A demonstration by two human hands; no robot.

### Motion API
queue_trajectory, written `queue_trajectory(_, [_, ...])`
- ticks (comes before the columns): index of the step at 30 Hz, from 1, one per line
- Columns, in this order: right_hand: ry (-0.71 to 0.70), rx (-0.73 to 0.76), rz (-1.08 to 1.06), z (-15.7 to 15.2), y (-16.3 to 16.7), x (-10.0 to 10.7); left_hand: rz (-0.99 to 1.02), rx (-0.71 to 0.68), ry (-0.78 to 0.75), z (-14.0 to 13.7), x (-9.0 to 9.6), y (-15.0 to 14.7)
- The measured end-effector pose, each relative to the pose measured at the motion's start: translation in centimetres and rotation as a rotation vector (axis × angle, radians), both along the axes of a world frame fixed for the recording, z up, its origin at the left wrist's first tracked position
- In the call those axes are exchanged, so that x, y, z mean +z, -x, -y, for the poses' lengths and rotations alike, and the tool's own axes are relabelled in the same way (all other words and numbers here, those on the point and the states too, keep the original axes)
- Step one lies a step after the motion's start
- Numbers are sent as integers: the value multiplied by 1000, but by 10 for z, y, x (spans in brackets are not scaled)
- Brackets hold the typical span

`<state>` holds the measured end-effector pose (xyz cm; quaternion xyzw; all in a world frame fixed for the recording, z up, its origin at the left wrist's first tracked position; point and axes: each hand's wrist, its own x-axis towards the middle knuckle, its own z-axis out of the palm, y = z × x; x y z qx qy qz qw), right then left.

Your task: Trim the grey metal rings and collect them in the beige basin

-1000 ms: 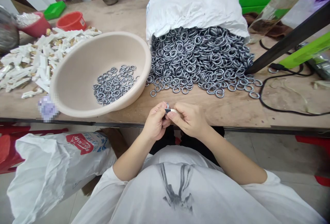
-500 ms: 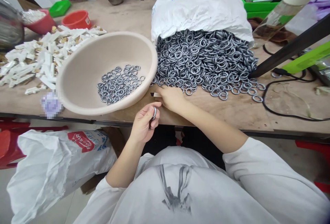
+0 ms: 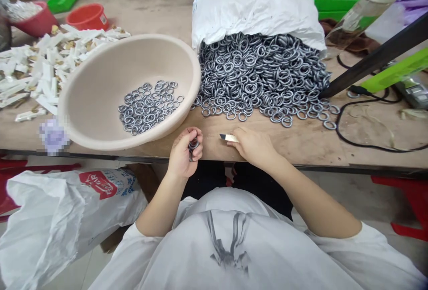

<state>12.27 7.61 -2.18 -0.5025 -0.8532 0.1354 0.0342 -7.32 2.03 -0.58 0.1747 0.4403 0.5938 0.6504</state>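
My left hand (image 3: 180,155) is closed around a few grey rings (image 3: 193,144), just off the table's front edge; how many lie in the palm is hidden. In my right hand (image 3: 257,146) is a small blade with a white grip (image 3: 231,138), its dark slanted tip pointing left toward the other hand. Beyond the right hand a large heap of grey rings (image 3: 261,76) spills from a white sack (image 3: 257,9). To the left stands a beige basin (image 3: 90,71), with many of the same rings lying together on its bottom.
White plastic pieces (image 3: 50,76) are piled left of the basin, near a red bowl (image 3: 87,17). A black cable (image 3: 338,125) and a dark slanted post (image 3: 374,58) are at the right. A white sack (image 3: 47,218) sits below the table edge at left.
My right hand has drawn back from the edge of the ring heap, toward me and to the right, with the blade. My left hand has curled more tightly, and rings now show inside it.
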Motion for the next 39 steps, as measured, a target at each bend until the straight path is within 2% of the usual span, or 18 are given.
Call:
queue_trajectory(3, [100,-33,-317,1,-9,-2,-148,-27,-30,-5,-5,-13])
queue_trajectory(6, [354,42,-804,0,-10,5,-237,-195,-43,-7,-9,-26])
queue_trajectory(9, [624,126,-1086,1,-6,12,-144,-473,2,-6,-6,-35])
queue_trajectory(11, [723,112,-1167,2,-3,12,-27,-573,35,-4,-2,-40])
queue_trajectory(12, [719,95,-1195,2,-2,12,17,-567,40,-3,-1,-43])
queue_trajectory(14, [600,63,-1208,3,0,9,42,-473,24,-1,1,-49])
queue_trajectory(16, [446,39,-1169,4,1,8,8,-360,-4,0,2,-54])
queue_trajectory(21, [253,-30,-1036,9,1,12,9,-240,-19,1,0,-59])
queue_trajectory(24, [2,18,-856,16,0,15,36,-147,-19,0,1,-57])
queue_trajectory(26, [-89,81,-755,21,0,16,39,-112,-11,0,2,-57])
queue_trajectory(29, [-135,107,-694,25,3,16,44,-104,2,1,3,-57])
queue_trajectory(34, [-134,112,-651,24,4,14,53,-115,7,2,2,-57])
queue_trajectory(39, [-9,123,-710,24,8,11,28,-150,-16,-1,-4,-51])
